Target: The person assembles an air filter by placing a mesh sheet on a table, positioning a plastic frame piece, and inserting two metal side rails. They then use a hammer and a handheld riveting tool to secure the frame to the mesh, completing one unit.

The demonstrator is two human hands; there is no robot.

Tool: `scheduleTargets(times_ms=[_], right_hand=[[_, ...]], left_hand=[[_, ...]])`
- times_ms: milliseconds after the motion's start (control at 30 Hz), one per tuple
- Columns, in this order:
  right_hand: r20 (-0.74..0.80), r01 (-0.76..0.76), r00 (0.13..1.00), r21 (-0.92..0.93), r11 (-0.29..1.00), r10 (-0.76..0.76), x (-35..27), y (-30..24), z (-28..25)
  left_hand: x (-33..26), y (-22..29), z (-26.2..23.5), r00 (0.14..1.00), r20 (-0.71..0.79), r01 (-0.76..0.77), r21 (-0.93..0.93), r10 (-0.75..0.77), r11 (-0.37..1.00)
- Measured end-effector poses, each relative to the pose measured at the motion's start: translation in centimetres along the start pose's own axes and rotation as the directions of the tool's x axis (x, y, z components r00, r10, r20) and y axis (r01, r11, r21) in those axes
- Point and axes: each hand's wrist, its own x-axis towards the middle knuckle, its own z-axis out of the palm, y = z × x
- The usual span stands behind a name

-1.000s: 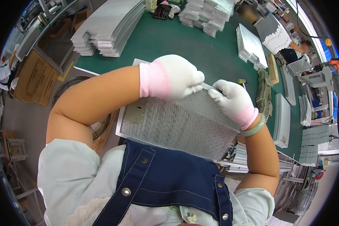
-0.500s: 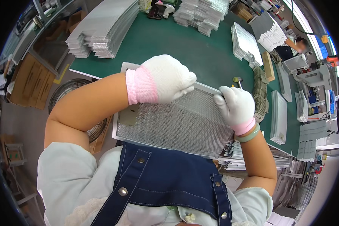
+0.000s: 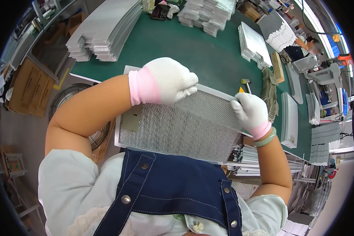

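A silver mesh filter panel (image 3: 185,126) with a pale metal frame lies between my apron and the table's near edge. My left hand (image 3: 167,80), in a white glove with a pink cuff, is closed at the far rail (image 3: 214,91); its fingertips curl over the rail. At the rail's right end my right hand (image 3: 252,112), gloved alike, pinches the frame with thumb and fingers. What lies inside both grips is partly hidden. A beige plate (image 3: 130,121) covers the mesh's left end. Close behind my right fingers shows a yellow-orange tip (image 3: 241,90).
On the green table (image 3: 165,43) stand stacked metal sheets (image 3: 106,31), stacked mesh pads (image 3: 206,15) and another pad stack (image 3: 255,45). A hammer (image 3: 246,83) lies beyond my right hand. White strips (image 3: 289,122) lie at right. A person (image 3: 299,49) works at the far right.
My right hand has shifted slightly right along the far rail, and more of the rail shows between my hands. The left hand stays closed at the rail; the whole view has shifted a little.
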Motion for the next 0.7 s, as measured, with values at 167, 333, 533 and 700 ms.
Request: scheduleTargets(times_ms=[167,333,533,700], right_hand=[[0.171,-0.123,0.981,0.201,0.972,0.089,0.0,-0.1,-1.0],[0.357,-0.286,0.916,0.271,0.919,0.18,0.2,-0.2,-2.5],[0.096,-0.051,0.995,0.173,0.984,0.034,-1.2,-0.1,0.3],[0.312,-0.193,0.944,0.243,0.951,0.112,-1.5,-0.2,-1.2]], left_hand=[[0.0,-0.7,0.6,1.0,-0.02,-0.011,-0.026,0.01,1.0],[0.3,-0.6,0.5,0.999,-0.023,-0.031,-0.046,0.03,0.998],[0.2,-1.0,1.6,1.0,0.001,-0.029,0.005,0.029,1.0],[0.6,-0.8,1.5,0.998,0.052,-0.026,-0.013,0.027,1.0]])
